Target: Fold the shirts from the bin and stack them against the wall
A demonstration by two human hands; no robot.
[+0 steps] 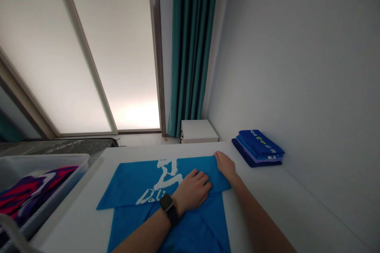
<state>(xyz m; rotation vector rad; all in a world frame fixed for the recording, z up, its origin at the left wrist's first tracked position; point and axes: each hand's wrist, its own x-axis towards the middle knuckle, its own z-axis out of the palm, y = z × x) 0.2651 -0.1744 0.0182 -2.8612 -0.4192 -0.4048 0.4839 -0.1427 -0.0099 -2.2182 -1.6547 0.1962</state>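
A bright blue T-shirt (130, 182) with white brush lettering lies partly folded on the white table, its far part turned over toward me. My left hand (194, 189), with a black watch on the wrist, rests on the shirt right of the lettering, palm down with its fingers lying on the cloth. At the far right corner of the fold, my right hand (225, 166) has its fingers closed on the edge of the fabric. The underside of that grip is hidden. The near end of the shirt runs out of view.
Folded blue garments (258, 148) are stacked at the right, by the wall. On the left stands a clear plastic bin (84, 162) holding red and purple clothes (35, 189). Beyond the white table (136, 153) are a small white cabinet (198, 130) and a green curtain (192, 47).
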